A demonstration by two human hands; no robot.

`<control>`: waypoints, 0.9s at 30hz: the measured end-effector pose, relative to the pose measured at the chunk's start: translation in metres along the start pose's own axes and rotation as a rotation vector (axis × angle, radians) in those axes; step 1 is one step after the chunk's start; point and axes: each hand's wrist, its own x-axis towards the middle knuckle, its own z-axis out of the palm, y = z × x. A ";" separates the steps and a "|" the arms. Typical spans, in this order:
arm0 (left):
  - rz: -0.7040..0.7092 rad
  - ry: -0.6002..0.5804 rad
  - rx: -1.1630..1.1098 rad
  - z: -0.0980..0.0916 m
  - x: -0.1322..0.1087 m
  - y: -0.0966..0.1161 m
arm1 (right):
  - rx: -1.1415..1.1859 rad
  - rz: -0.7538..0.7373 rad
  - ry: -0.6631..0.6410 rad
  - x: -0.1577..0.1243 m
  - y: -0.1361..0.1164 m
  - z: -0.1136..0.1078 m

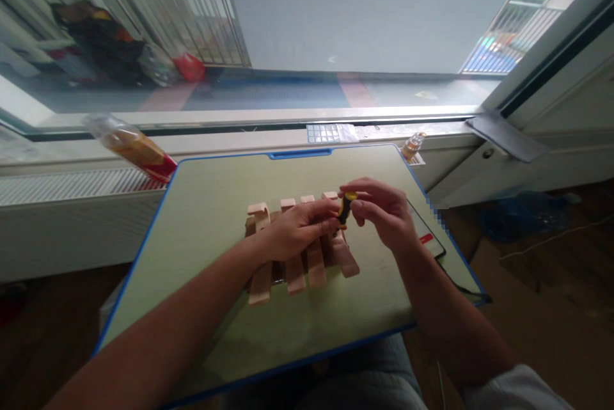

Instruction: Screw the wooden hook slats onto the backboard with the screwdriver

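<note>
A wooden piece made of several curved slats (316, 266) lies on the table under my hands. My left hand (300, 228) reaches across its top, fingers bent round the slats near the right end and close to the tool's lower end. Between the fingertips of my right hand (381, 205) is a short black and yellow screwdriver (345, 208), held nearly upright over the rightmost slat. The yellow cap points up. Its tip and whatever it touches are hidden by my left fingers.
The pale table (201, 205) has a blue edge. A flat dark-edged object with a red mark (426, 239) lies at its right side. Behind stand a large plastic bottle (134, 148) and a small bottle (413, 146), near a window sill (259, 140).
</note>
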 end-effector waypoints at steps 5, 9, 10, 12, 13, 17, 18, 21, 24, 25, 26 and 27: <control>-0.027 -0.012 -0.023 0.000 -0.001 -0.003 | 0.032 -0.085 0.070 0.000 0.004 0.004; -0.023 -0.025 -0.148 0.005 -0.001 -0.010 | 0.056 -0.115 0.074 -0.001 0.006 0.008; -0.013 -0.018 -0.153 0.006 -0.001 -0.010 | 0.058 -0.104 0.067 -0.001 0.005 0.008; 0.011 -0.001 -0.137 0.007 -0.001 -0.009 | 0.061 -0.064 0.037 -0.001 0.002 0.006; 0.019 0.007 -0.119 0.006 -0.001 -0.008 | 0.054 -0.044 0.019 -0.001 0.001 0.005; 0.015 -0.001 -0.028 0.003 -0.002 0.000 | -0.030 -0.050 0.000 -0.001 -0.003 0.002; 0.001 -0.014 -0.012 0.002 -0.002 0.001 | -0.041 -0.064 0.015 -0.001 -0.002 0.002; -0.034 -0.040 -0.041 0.003 -0.003 0.002 | -0.014 -0.110 0.072 -0.001 0.002 0.005; -0.028 -0.040 -0.107 0.005 -0.002 0.000 | 0.002 -0.139 0.079 -0.001 0.005 0.007; -0.026 -0.046 -0.104 0.005 -0.002 -0.001 | -0.008 -0.138 0.063 -0.001 0.005 0.006; -0.029 -0.055 -0.089 0.005 -0.002 -0.001 | -0.019 -0.127 0.041 -0.001 0.004 0.005; -0.032 -0.062 -0.072 0.005 -0.002 -0.001 | -0.025 -0.107 0.017 -0.001 0.002 0.003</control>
